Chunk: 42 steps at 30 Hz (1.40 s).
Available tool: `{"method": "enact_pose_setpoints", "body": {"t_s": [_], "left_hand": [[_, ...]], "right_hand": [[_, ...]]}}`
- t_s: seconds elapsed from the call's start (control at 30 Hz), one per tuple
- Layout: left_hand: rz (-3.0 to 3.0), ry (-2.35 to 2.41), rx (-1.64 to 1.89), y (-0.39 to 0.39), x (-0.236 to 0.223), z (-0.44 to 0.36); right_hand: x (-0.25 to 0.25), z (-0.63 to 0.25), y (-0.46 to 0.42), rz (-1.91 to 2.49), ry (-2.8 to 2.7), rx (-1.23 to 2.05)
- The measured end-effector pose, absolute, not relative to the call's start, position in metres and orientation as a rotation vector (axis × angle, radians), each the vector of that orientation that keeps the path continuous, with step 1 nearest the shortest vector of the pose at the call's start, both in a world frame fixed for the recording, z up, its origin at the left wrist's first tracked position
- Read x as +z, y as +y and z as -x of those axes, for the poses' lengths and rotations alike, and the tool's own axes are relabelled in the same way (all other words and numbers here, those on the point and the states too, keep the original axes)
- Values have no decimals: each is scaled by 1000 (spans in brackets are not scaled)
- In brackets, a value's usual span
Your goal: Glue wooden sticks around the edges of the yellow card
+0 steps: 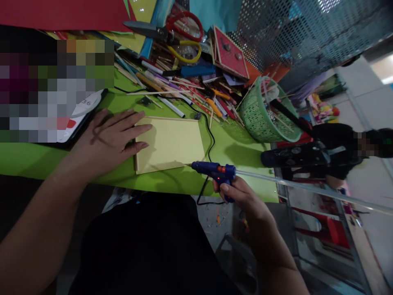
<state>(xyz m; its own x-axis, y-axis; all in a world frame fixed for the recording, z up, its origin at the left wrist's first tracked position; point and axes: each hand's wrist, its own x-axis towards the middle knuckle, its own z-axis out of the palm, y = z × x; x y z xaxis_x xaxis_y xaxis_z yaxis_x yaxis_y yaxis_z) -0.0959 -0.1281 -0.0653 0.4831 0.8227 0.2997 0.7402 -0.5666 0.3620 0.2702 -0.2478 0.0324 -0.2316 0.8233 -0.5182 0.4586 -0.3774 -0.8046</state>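
On the green table lies a pale yellow card with thin wooden sticks along its left and far edges. My left hand rests flat, fingers spread, over the card's left edge. My right hand grips the handle of a blue glue gun. The gun's nozzle points left, at the card's near right edge; whether it touches cannot be told. A long clear glue stick sticks out of the gun's back, and a small red light shows on its body.
Scissors, markers and many sticks are heaped at the back. A green basket stands at the right, near a black cylinder. The gun's black cord crosses the green table. A person in black is farther right.
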Motion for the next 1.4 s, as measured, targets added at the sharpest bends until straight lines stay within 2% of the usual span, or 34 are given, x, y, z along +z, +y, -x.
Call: {"method": "enact_pose_setpoints", "body": {"t_s": [0.4,0.63,0.97,1.4], "left_hand": [[-2440,1422,571,-128,-57,94],[-2556,1353,665,-128,-61,95],[-2552,1359,662,-127,-62,94],[-2550,1362,645,-127,-63,95]], "right_hand": [[34,-275,-251,1777,-1476,1613],[31,-283,-255,1776,-1471,1530],[35,-266,-250,1745,-1476,1585],[33,-284,-257,1807,-1423,1550]]}}
